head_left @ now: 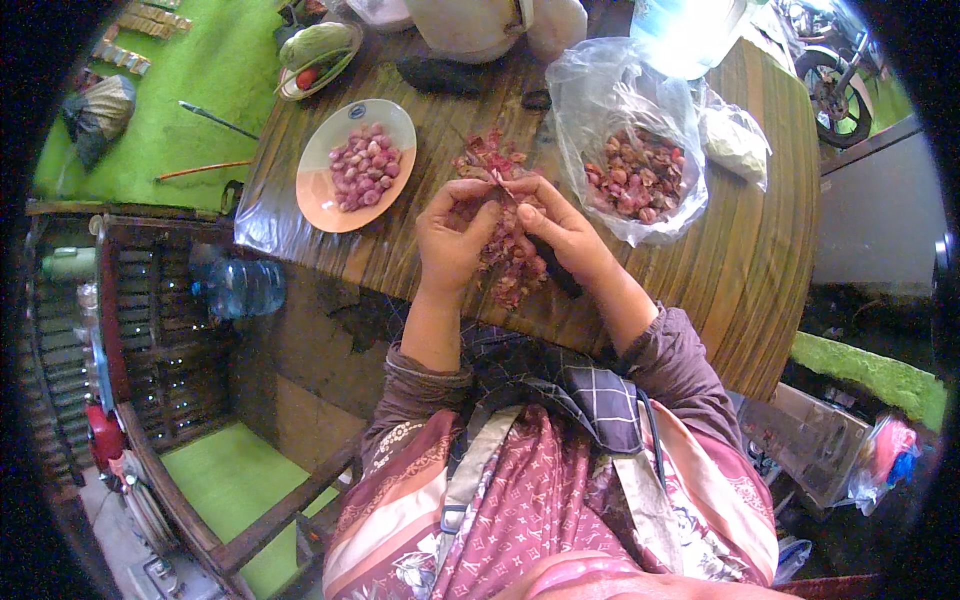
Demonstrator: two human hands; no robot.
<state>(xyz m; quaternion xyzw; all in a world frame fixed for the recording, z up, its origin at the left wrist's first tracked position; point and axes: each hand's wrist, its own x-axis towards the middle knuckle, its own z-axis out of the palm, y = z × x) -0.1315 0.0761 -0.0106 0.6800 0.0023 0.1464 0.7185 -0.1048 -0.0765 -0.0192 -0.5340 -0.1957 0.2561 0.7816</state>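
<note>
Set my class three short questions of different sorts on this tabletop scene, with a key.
1. True or false: the plate of pinkish bulbs is nearer the left hand than the right hand.
2. Choose what lies on the table beneath the hands: A) a towel; B) reddish skins; C) green leaves.
3. What holds the red-brown bulbs?

Key: 1. True. 2. B. 3. A clear plastic bag.

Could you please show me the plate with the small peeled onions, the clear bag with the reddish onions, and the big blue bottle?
Plate (350,221): head view, on its bare lower rim.
Clear bag (583,105): head view, on its upper left wall.
Blue bottle (252,288): head view, mid-body.
</note>
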